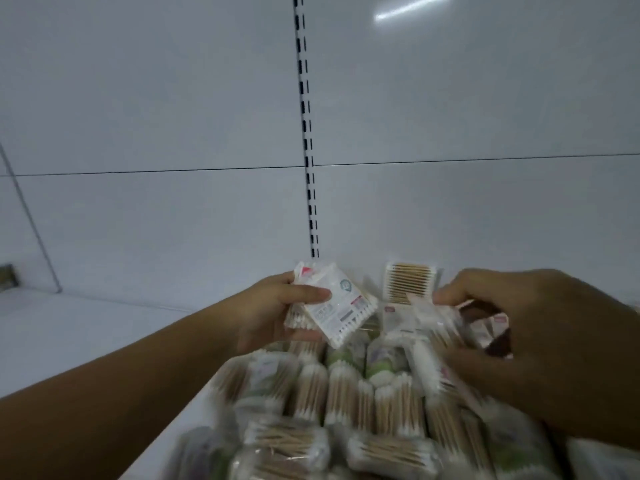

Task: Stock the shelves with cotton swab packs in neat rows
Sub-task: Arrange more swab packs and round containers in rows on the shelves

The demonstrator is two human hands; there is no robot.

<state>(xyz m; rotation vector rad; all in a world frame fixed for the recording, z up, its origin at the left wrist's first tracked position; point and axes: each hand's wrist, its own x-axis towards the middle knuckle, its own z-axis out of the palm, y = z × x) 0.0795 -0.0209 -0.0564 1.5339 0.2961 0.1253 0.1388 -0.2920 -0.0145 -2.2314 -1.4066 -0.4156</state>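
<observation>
A heap of clear cotton swab packs [349,403] with wooden sticks lies on the white shelf [86,327]. My left hand [277,313] grips a small stack of packs [341,303] above the heap's far left side, thumb on the top pack's white label. My right hand [540,344] reaches into the heap on the right, its fingers curled round a pack [426,317]. One pack [410,280] stands upright against the back panel between my hands.
The white back panel [173,116] carries a slotted upright [308,133] in the middle. Bare shelf surface stretches to the left of the heap. A small dark fitting [7,275] sits at the far left edge.
</observation>
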